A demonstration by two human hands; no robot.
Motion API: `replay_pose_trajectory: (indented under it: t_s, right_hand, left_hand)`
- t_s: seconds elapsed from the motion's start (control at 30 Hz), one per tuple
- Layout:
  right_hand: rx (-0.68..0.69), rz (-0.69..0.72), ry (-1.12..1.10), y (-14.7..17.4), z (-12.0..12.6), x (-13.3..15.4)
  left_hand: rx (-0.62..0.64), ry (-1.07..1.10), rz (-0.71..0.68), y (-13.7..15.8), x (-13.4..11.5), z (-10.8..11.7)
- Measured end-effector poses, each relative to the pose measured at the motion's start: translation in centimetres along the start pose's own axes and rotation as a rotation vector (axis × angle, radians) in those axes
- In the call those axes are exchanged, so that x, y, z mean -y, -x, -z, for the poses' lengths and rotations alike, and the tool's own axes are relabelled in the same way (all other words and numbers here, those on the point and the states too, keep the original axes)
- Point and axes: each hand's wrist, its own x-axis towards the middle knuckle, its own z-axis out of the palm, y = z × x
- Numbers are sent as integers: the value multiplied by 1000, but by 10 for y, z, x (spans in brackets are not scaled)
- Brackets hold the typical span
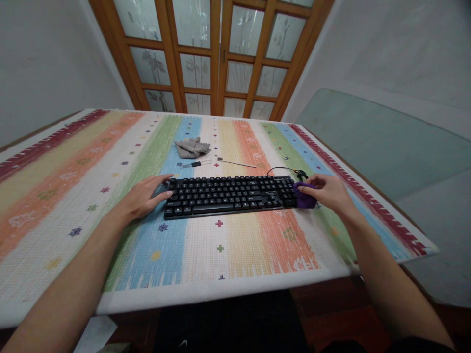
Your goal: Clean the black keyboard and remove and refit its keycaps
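A black keyboard [228, 194] lies across a striped tablecloth, its long side facing me. My left hand [149, 195] grips the keyboard's left end, thumb on the near keys and fingers along the far corner. At the opposite end my right hand [326, 191] pinches a purple cloth [304, 196] against the keyboard's right edge. The cloth covers part of that edge. Behind the number keys runs a thin black cable, bundled into a coil [300, 174] close to my right hand.
Beyond the keyboard lie a crumpled grey cloth [192, 147], a small black-handled tool [196, 164] and a thin rod with a brush-like tip [237, 162]. The tablecloth [235, 245] covers the table to its front edge. Glass-paned wooden doors [217, 54] stand behind.
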Motion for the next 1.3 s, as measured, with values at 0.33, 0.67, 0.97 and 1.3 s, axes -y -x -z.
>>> replay_pose_trajectory:
  t_s: [0.33, 0.67, 0.97, 1.3]
  right_hand:
    - [61, -31, 138, 3, -9, 6]
    - [-52, -75, -47, -4, 6, -23]
    - [43, -78, -188, 3, 2, -14]
    - [23, -12, 27, 3, -9, -17]
  left_hand:
    - [19, -17, 14, -1, -1, 3]
    - [5, -7, 13, -2, 0, 1]
    - [3, -14, 12, -1, -3, 3]
    - [13, -8, 18, -1, -2, 3]
